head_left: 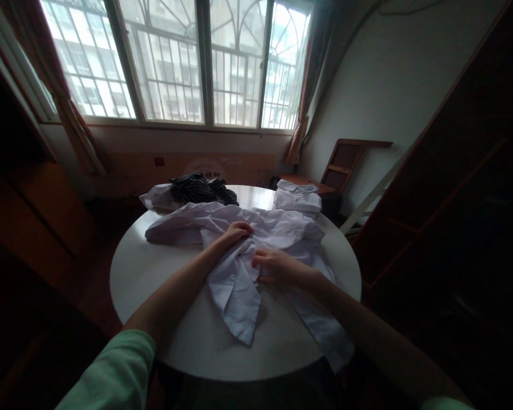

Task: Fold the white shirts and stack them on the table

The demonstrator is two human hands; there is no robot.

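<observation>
A white button-up shirt (231, 296) lies spread over the round table, its front toward me. One sleeve stretches to the left, while another part hangs over the near right edge. My left hand (238, 230) is closed on the shirt's front near the middle, fingers bent into the cloth. Just below and to the right, my right hand (273, 266) pinches the front edge of the same shirt. The fingertips are partly hidden, so which button or fold lies between them does not show.
The white round table (154, 285) carries a folded white shirt (297, 196) at the back right. A black striped garment (196, 188) lies on white cloth at the back left. Beyond stand a wooden chair (342, 165), a flat cardboard box (248, 165) and a barred window.
</observation>
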